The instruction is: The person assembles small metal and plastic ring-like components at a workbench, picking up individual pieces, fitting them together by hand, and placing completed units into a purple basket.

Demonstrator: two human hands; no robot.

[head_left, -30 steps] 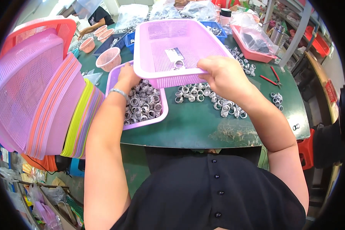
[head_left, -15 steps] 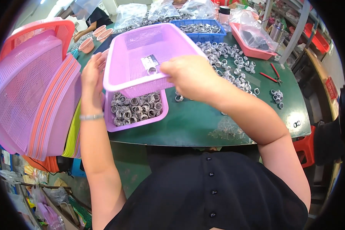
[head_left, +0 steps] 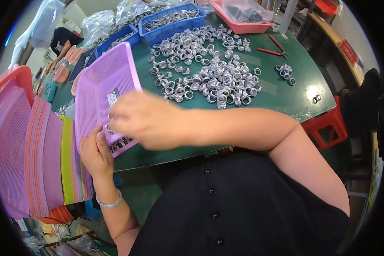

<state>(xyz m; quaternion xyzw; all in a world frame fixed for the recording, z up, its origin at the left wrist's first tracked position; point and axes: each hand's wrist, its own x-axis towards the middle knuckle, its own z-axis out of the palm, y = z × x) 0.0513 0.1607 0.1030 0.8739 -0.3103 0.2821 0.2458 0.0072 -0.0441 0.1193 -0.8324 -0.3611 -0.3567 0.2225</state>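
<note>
A purple plastic basket [head_left: 91, 91] sits tilted over a lower purple tray, whose silvery metal rings [head_left: 117, 146] partly show below its near edge. My left hand [head_left: 97, 154] grips the near left corner of the upper basket, thumb on the rim. Over that basket's near end is my right hand [head_left: 147, 121], smeared by motion, with its fingertips hidden or blurred. Close to its fingers a single ring [head_left: 108, 127] shows. Inside the basket lies a white and dark label [head_left: 113, 97]. A large heap of silvery rings [head_left: 228, 79] spreads on the green table to the right.
Stacked baskets [head_left: 47, 153] stand close on my left. Blue bins [head_left: 173, 23] of metal parts and a coral tray [head_left: 243, 26] line the far side. Red-handled pliers [head_left: 274, 48] and a small ring group [head_left: 285, 73] lie right. Another person's arm [head_left: 63, 52] shows far left.
The upper basket has come down and left, closer to me. My left hand has moved to its near corner, and my right hand has left the right rim and moved over its near end.
</note>
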